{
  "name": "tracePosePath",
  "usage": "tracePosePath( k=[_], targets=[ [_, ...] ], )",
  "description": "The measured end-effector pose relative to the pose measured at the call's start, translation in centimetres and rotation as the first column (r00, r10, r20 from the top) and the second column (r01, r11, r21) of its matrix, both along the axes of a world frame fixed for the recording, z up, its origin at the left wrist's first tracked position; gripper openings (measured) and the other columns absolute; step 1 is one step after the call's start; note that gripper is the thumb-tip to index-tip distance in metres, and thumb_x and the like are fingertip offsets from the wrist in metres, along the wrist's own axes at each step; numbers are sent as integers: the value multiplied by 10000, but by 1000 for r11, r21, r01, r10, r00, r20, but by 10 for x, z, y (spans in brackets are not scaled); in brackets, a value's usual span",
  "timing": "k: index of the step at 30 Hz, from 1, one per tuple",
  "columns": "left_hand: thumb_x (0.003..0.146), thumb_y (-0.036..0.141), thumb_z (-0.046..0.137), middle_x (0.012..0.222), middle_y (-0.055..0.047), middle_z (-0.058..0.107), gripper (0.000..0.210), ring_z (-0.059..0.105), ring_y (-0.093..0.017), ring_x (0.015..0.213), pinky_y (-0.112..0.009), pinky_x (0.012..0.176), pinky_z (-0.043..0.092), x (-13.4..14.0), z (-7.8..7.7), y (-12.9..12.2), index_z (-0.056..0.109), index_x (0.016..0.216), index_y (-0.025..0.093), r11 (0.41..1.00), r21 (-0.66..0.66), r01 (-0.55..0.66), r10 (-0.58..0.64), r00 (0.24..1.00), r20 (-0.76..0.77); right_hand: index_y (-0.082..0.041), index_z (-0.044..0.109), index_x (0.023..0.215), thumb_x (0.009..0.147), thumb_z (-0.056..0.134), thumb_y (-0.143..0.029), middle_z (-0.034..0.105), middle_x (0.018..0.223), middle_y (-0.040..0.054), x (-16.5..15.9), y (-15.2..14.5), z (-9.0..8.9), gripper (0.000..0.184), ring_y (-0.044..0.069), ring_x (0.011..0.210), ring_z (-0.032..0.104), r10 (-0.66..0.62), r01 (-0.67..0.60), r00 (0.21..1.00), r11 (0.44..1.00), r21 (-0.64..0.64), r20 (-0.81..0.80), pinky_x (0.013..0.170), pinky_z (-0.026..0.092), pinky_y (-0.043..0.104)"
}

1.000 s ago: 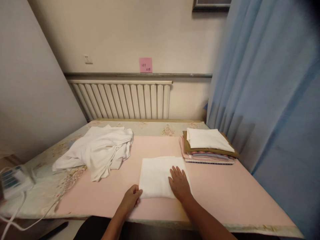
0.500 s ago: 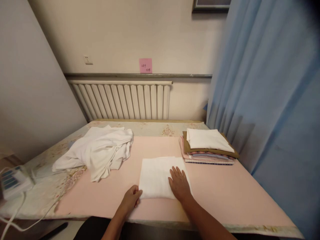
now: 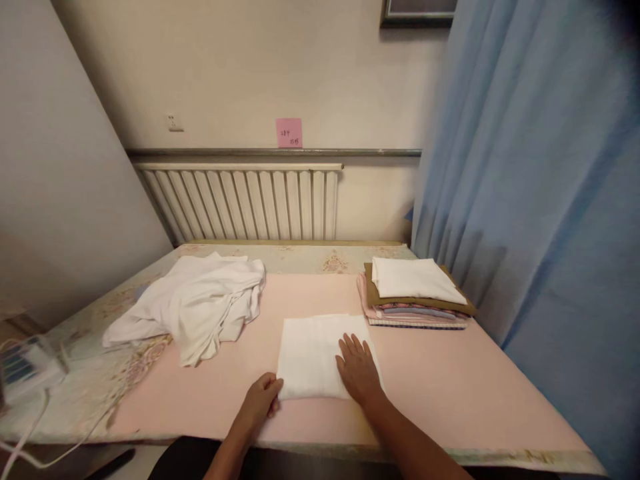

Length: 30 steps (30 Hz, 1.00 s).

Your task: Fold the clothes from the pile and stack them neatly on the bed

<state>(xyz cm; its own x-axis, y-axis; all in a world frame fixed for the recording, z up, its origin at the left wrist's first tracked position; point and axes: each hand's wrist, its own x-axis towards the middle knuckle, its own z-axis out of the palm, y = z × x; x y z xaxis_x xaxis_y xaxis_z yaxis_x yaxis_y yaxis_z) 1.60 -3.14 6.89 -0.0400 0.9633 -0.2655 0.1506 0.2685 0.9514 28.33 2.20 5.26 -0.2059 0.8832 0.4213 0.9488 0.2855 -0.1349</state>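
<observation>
A white cloth point(image 3: 310, 357), folded into a flat rectangle, lies on the pink sheet point(image 3: 430, 387) in front of me. My left hand point(image 3: 264, 399) is closed at its near left corner, thumb and fingers pinching the edge. Flat on the cloth's right part rests my right hand point(image 3: 359, 367), palm down with the fingers spread. Beyond it to the right is a stack of folded fabrics point(image 3: 417, 312), with a folded white cloth point(image 3: 415, 279) on top. A crumpled heap of white cloth point(image 3: 200, 300) lies to the left.
A floral cover point(image 3: 300, 260) shows around the pink sheet. White cables and a pale box-like thing point(image 3: 33, 370) sit at the left edge. A blue curtain point(image 3: 525, 187) hangs along the right side. Behind the bed are a radiator point(image 3: 240, 203) and a wall with a pink note point(image 3: 289, 133).
Both hands and the cloth keep practically the same positions. Only the camera view has shifted very slightly.
</observation>
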Motion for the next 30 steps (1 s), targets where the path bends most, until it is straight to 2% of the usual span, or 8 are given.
tracePosePath(
  k=[6, 11, 17, 19, 21, 24, 27, 30],
  targets=[
    [713, 592, 519, 389, 112, 382, 378, 314, -70, 349, -199, 393, 226, 3, 1, 1, 388, 674, 239, 999, -2, -35, 34, 993, -111, -211, 546, 1302, 954, 383, -356, 464, 1432, 60, 0, 0, -2, 411, 267, 1359, 353, 3, -3, 1000, 1000, 24, -9, 1117, 213, 471],
    [726, 502, 545, 412, 103, 372, 309, 383, -91, 376, -211, 418, 264, 6, 2, 5, 418, 646, 232, 995, 8, -99, 97, 948, -304, -211, 558, 1290, 954, 390, -370, 465, 1432, 59, 0, 0, -1, 408, 268, 1360, 352, -2, 2, 1000, 1000, 29, -31, 1120, 211, 468],
    [752, 277, 526, 637, 13, 591, 75, 591, -174, 648, -282, 633, 436, 5, 13, 3, 534, 749, 203, 985, 47, -166, 165, 833, -529, -205, 550, 1295, 952, 384, -359, 458, 1437, 62, 0, 0, 0, 412, 272, 1363, 346, 6, -6, 999, 1000, 7, -48, 1115, 225, 476],
    [782, 248, 480, 801, -38, 649, 144, 618, -210, 796, -334, 747, 461, 8, 20, 4, 570, 878, 188, 981, 102, -167, 195, 782, -593, -206, 550, 1295, 951, 388, -363, 460, 1436, 61, 0, 1, 0, 412, 271, 1366, 341, 9, -9, 998, 1000, 8, -57, 1117, 224, 472],
    [823, 244, 427, 990, -92, 655, 272, 605, -240, 966, -386, 869, 458, 17, 27, 8, 575, 1038, 165, 960, 260, -100, 255, 693, -674, -208, 550, 1296, 948, 397, -363, 464, 1433, 62, 1, 0, 1, 410, 271, 1365, 343, 12, -11, 998, 1000, 10, -61, 1117, 226, 470],
    [871, 246, 369, 1243, -140, 590, 409, 516, -245, 1194, -408, 1032, 395, 46, 30, 22, 534, 1223, 119, 854, 500, 146, 348, 554, -756, -213, 542, 1303, 946, 405, -353, 465, 1432, 68, 2, 0, 1, 407, 266, 1365, 344, 16, -15, 998, 1000, 25, -57, 1116, 224, 471],
    [899, 243, 339, 1399, -124, 502, 457, 403, -236, 1334, -415, 1091, 347, 81, 22, 40, 498, 1309, 120, 801, 489, 345, 299, 478, -826, -215, 532, 1311, 950, 402, -364, 465, 1432, 71, 2, 0, 0, 411, 260, 1368, 338, 17, -14, 998, 999, 39, -61, 1120, 216, 470],
    [914, 271, 356, 1449, -97, 460, 458, 359, -263, 1369, -472, 1100, 320, 105, 7, 51, 496, 1337, 164, 828, 357, 433, 193, 377, -906, -214, 535, 1308, 954, 399, -387, 476, 1423, 71, 1, 1, -1, 417, 263, 1362, 348, 13, -10, 997, 999, 41, -76, 1119, 222, 470]
  ],
)
